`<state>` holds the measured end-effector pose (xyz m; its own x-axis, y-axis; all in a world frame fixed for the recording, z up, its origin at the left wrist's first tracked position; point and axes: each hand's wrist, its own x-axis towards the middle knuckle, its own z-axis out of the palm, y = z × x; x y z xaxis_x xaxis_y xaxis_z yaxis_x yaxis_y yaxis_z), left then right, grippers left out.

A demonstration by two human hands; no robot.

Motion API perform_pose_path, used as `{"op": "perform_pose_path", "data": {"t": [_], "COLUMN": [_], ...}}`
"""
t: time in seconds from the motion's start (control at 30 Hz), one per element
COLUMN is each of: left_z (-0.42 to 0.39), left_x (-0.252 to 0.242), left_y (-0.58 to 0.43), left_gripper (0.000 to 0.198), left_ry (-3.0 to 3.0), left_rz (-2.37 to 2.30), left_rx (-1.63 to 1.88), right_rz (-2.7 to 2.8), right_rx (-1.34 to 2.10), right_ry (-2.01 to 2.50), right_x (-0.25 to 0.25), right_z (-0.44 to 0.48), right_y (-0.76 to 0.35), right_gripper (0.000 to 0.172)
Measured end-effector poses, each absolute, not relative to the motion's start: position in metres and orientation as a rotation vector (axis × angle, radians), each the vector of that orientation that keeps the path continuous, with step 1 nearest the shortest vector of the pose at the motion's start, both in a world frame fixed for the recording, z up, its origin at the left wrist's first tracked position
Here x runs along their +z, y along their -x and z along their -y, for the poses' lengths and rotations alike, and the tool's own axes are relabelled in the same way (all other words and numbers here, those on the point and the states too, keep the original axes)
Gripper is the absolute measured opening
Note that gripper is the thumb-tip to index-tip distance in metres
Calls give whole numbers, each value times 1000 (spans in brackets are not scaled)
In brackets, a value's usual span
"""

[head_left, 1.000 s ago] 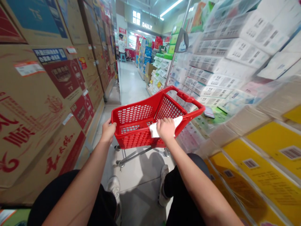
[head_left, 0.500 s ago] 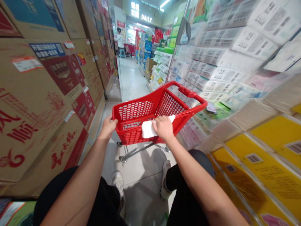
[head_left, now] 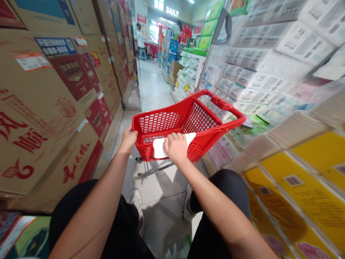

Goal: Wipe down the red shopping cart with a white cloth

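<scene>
A red plastic shopping cart (head_left: pixel 161 122) with perforated sides stands sideways before my knees, its handle to the right. My left hand (head_left: pixel 128 139) grips the rim at the cart's left end, fingers curled over the edge. Against the near side, a white cloth (head_left: pixel 159 148) drapes over the top rim. My right hand (head_left: pixel 175 146) is closed over this cloth, pressing it onto the rim with fingers bent to the inside. The cart's basket holds nothing that I can see. Part of the cloth lies hidden under my right hand.
Stacked cardboard boxes (head_left: pixel 40 108) line the left side. On the right are white packs of tissue (head_left: pixel 264 79) and yellow packages (head_left: pixel 302 180). A grey-handled pole (head_left: pixel 222 28) leans behind the cart. Far down the aisle is a person (head_left: pixel 140 37) near a blue stool (head_left: pixel 142 53).
My right hand has slid left along the cart's near rim with the white cloth. My left hand keeps its hold on the left end. The view has shifted slightly.
</scene>
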<state>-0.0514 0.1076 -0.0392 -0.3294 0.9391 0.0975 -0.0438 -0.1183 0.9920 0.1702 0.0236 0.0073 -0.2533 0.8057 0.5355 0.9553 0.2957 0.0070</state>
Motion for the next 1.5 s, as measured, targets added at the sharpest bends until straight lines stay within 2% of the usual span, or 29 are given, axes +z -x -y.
{"op": "perform_pose_path", "data": {"t": [0.1, 0.2, 0.5, 0.6, 0.77, 0.93, 1.03, 1.17, 1.5], "left_z": [-105, -105, -112, -113, -109, -110, -110, -106, -105], "left_x": [-37, -37, -44, -42, -39, -41, -42, -40, -37], "left_y": [52, 54, 60, 55, 43, 41, 47, 49, 37], "left_gripper": [53, 53, 54, 49, 47, 51, 49, 49, 52], "left_ry": [-1003, -977, -1127, -1081, -1023, -997, -1028, -1063, -1096], "left_rz": [-1334, -1329, -1349, -1341, -1304, -1318, -1317, -1322, -1334], "left_rx": [1584, 1605, 1613, 1654, 1718, 1702, 1674, 1658, 1689], "right_rz": [2230, 2319, 2187, 2107, 2070, 2188, 2281, 2339, 2039], "right_rx": [-359, -356, -687, -752, -594, -358, -320, -402, -701], "right_ry": [1489, 1405, 1681, 1735, 1705, 1492, 1398, 1355, 1713], "right_x": [3, 6, 42, 49, 26, 0, -2, 2, 30], "right_z": [-14, -15, -52, -63, -56, -33, -27, -31, -65], "right_y": [-127, -129, -298, -318, -243, -127, -106, -138, -287], "right_gripper": [32, 36, 41, 41, 43, 35, 35, 36, 34]}}
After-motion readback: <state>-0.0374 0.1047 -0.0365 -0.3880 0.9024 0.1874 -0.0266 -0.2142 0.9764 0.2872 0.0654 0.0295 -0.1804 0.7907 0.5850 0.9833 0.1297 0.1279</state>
